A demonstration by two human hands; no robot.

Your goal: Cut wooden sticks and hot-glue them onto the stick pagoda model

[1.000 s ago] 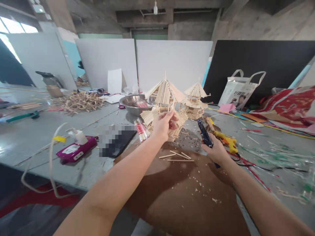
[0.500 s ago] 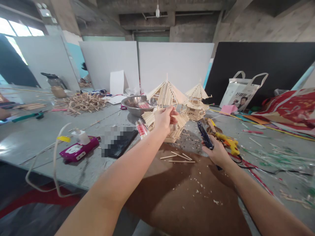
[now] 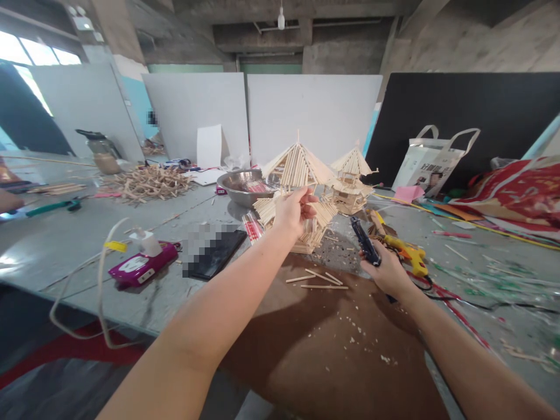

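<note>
A model pavilion (image 3: 300,166) built of thin wooden sticks stands at the middle of the table, with a pointed upper roof and a wider lower one. My left hand (image 3: 294,213) reaches to its near side between the two roofs, fingers curled against it; the exact contact is hidden behind the hand. On the right, my right hand (image 3: 385,268) is closed around a dark blue hand tool (image 3: 364,240), its tip pointing away from me towards the models. Several loose wooden sticks (image 3: 324,286) lie between my hands on a brown board (image 3: 306,338).
A second stick pavilion (image 3: 352,175) stands behind to the right, near a yellow glue gun (image 3: 411,255). A metal bowl (image 3: 236,189), a black phone (image 3: 219,254) and a purple power strip (image 3: 142,268) with cable sit left. A stick pile (image 3: 151,184) lies farther back.
The whole view has shifted very slightly. Both hands, the pavilion and the dark tool keep the same positions relative to each other.
</note>
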